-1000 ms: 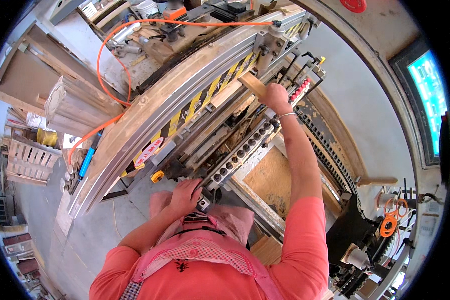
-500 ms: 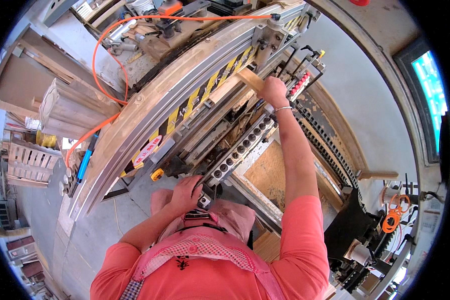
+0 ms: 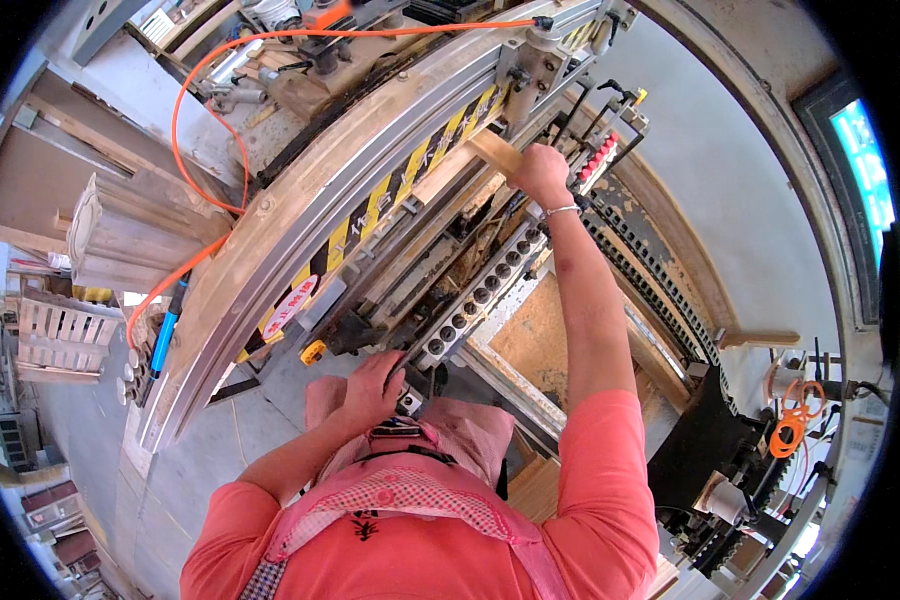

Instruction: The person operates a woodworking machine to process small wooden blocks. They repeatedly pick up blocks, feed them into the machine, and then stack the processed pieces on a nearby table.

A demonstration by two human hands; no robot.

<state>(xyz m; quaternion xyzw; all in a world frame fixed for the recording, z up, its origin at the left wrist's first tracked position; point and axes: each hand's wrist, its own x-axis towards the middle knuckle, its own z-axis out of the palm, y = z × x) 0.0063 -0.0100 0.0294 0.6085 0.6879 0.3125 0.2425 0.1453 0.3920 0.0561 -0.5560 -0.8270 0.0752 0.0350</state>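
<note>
My right hand (image 3: 542,175) is closed on the near end of a short pale wooden board (image 3: 495,152) at the far end of the machine. The board's other end meets a long wood strip (image 3: 443,180) lying along the striped guard rail (image 3: 390,205). Close to my body, my left hand (image 3: 373,388) curls over the near end of the machine, beside a small metal block (image 3: 409,401); what its fingers grip is hidden. Between the hands runs a metal bar with a row of round black knobs (image 3: 482,296).
An orange air hose (image 3: 177,110) loops over the curved wooden ledge on the left. A blue cylindrical tool (image 3: 167,335) hangs at its end. Black toothed chains (image 3: 660,285) run on the right, a lit screen (image 3: 863,165) beyond. Stacked boards (image 3: 125,235) stand at left.
The view has shifted slightly. My right hand still grips the wooden board at nearly the same spot, and my left hand stays on the machine's near end.
</note>
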